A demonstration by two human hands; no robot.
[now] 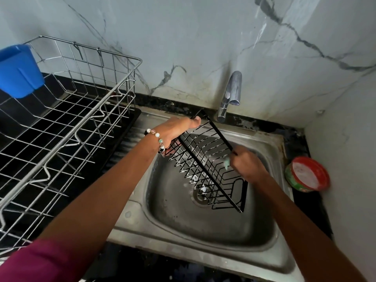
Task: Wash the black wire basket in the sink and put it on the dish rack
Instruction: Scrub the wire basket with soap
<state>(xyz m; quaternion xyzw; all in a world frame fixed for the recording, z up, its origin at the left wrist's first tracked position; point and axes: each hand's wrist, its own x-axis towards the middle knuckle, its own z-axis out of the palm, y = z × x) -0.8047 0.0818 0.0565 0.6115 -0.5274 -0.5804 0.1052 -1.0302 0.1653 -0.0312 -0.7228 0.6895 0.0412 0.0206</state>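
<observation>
Basket (205, 171) hangs tilted over the sink (203, 247), black wire flecked with white suds, its long axis running from the far-left corner near the tap (231, 94) down toward the drain. Left hand (179, 129) clasps that upper corner, fingers curled round the rim. Right hand (247, 165) is clenched on a pale green scrubber (226, 162) against the right rail. Dish rack (61, 127) stands left of the sink, nearer the left hand, so I judge that grip would carry it across.

head-worn wide view, looking steeply down, close over sink (183, 226), hands (177, 129) near
</observation>
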